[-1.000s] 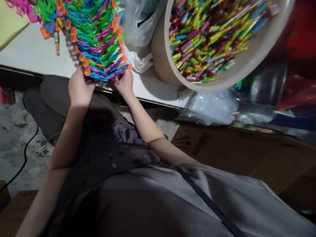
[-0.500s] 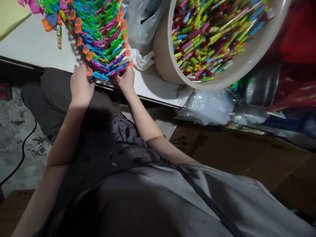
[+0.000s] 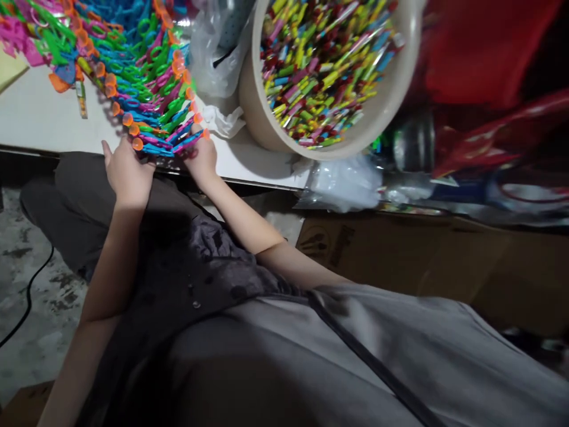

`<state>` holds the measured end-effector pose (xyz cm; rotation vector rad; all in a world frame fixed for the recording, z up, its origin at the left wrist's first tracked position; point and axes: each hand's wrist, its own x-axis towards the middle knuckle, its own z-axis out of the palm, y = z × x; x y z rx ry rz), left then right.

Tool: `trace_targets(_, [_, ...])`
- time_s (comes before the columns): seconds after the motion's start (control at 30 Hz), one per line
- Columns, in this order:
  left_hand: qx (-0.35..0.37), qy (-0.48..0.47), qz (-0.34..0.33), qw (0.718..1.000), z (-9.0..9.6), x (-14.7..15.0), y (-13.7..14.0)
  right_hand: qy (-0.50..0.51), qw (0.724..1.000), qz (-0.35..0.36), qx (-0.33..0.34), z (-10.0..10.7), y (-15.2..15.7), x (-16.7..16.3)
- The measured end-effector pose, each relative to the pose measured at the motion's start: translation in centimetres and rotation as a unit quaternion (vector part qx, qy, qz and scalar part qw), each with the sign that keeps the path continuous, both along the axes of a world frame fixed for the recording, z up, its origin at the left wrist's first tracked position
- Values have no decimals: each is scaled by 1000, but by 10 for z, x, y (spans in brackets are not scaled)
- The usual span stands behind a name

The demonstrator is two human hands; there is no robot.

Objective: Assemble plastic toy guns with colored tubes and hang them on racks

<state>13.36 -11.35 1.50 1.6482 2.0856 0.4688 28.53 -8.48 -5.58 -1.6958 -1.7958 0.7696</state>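
Along the near edge of the white table [image 3: 48, 124], touching the near end of a long double row of coloured plastic pieces [image 3: 133, 92] with left hand [image 3: 131, 178] and right hand [image 3: 202, 159], with one finger of the left sticking out sideways. Can see the fingers only partly, hidden beneath the pieces; cannot tell whether grasping or merely pressing. Can follow the row from the hands toward the far side, edged on left and right by orange round ends [image 3: 127, 120]. Left of the row, can make out a slim clear tube [image 3: 82, 98] on the table, a heap of mixed pieces [image 3: 26, 44] farther off and a yellow sheet [image 3: 9, 71] at the far left. To the right, find the space hemmed in by a crumpled white scrap [image 3: 224, 121] near the right hand, a clear plastic bag [image 3: 217, 74] farther off, and a big beige tub [image 3: 253, 115] heaped with bright sticks [image 3: 311, 77], blocking the table behind. Past the tub, see a clear packet [image 3: 344, 184] at the near edge, a cardboard box [image 3: 435, 261] below, and red material [image 3: 475, 53] at the far right.
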Motion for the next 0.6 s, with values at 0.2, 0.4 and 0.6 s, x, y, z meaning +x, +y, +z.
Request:
trace_targets(0.2, [31, -4, -4, 999, -3, -5, 2, -68, 998, 8, -17, 9, 7, -8])
trace_targets(0.4, [42, 18, -5, 999, -6, 12, -4, -55, 998, -14, -22, 23, 11, 8])
trace_targets(0.6, [46, -23, 22, 998, -15, 46, -9, 17, 997, -70, -7, 22, 9, 29])
